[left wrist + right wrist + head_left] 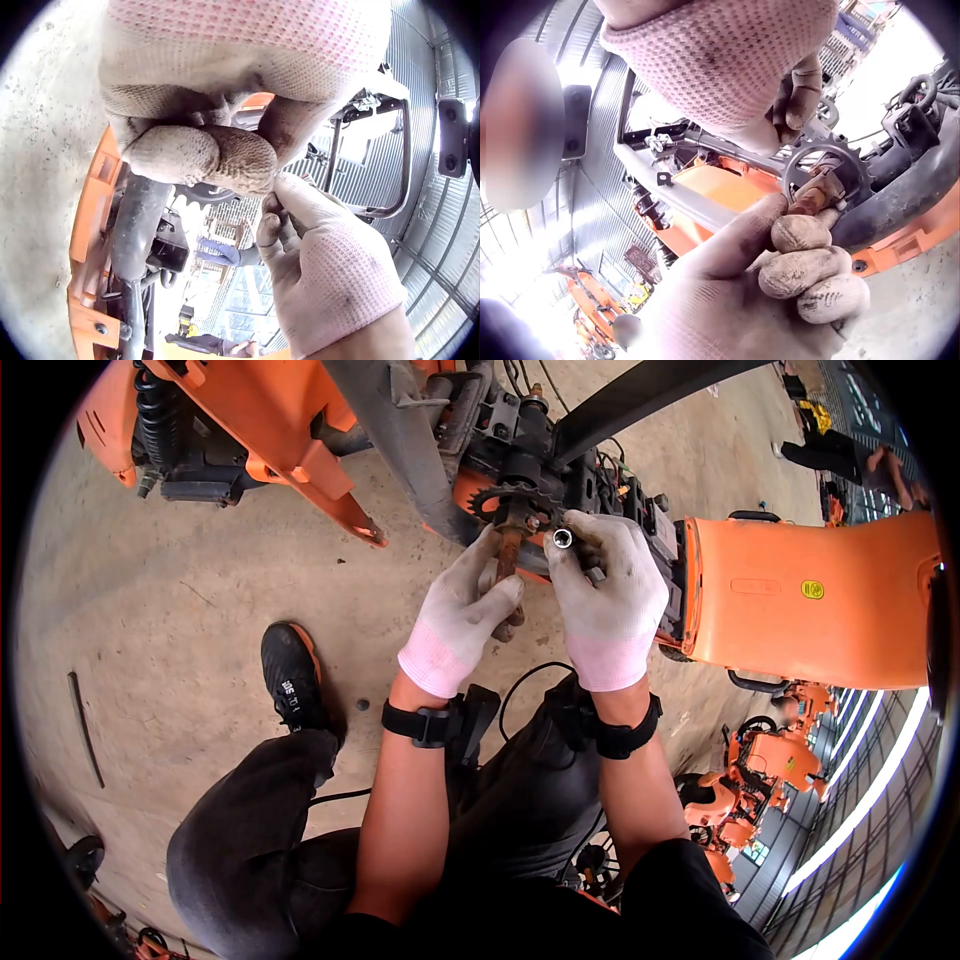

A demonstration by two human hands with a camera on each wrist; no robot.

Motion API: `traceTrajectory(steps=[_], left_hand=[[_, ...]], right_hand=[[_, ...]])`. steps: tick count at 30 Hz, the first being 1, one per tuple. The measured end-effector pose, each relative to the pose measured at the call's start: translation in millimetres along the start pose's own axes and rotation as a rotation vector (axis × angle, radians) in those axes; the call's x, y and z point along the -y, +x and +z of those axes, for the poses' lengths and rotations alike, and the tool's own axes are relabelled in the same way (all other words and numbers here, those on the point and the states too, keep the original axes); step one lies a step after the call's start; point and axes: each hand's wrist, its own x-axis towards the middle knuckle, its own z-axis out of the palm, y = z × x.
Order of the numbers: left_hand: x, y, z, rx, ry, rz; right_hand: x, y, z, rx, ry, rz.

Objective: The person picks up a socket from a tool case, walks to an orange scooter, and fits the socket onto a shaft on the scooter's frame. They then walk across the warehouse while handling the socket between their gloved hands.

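Note:
My left hand, in a white knit glove with a pink cuff, curls its fingers round a rusty crank arm. The arm's upper end meets a shaft beside a dark toothed sprocket on the vehicle frame. My right hand, gloved alike, pinches a small chrome socket between thumb and forefinger, its round opening facing up. That socket sits just right of the shaft end. In the left wrist view the right-hand fingertips are close to the left-hand fingers, which hide the crank arm there.
Dark frame tubes and an orange swingarm-like part surround the work. An orange body panel stands to the right, with several orange vehicles beyond. One shoe rests on the concrete floor. Another person is far right.

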Motion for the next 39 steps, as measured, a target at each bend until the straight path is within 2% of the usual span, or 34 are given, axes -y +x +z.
traceTrajectory(steps=[18,21,23,24,26,30,32,35,39], left_hand=[[-2,0,1,0.008,-0.025,0.012],[-3,1,2,0.002,0.017,0.0],[-5,0,3,-0.007,0.001,0.004],[-5,0,5,-0.011,-0.013,0.007],[-5,1,6,-0.011,-0.023,0.018],[6,5,9,-0.022,-0.053,0.042],[8,6,12,-0.062,0.018,0.068],[11,7,14,-0.105,0.107,0.092],[14,7,14,-0.113,0.117,0.113]], right_hand=[[-2,-3,5,-0.041,0.263,0.242],[-15,-3,1,-0.046,0.282,0.363],[-12,-1,0,0.013,0.445,0.539],[-15,-3,2,0.018,0.446,0.538],[-21,-6,7,0.091,0.453,0.654],[-11,-5,14,0.028,0.423,0.593],[-9,-2,11,0.034,0.611,0.738],[-7,-1,11,0.028,0.588,0.735],[-6,-1,16,0.022,0.415,0.597]])
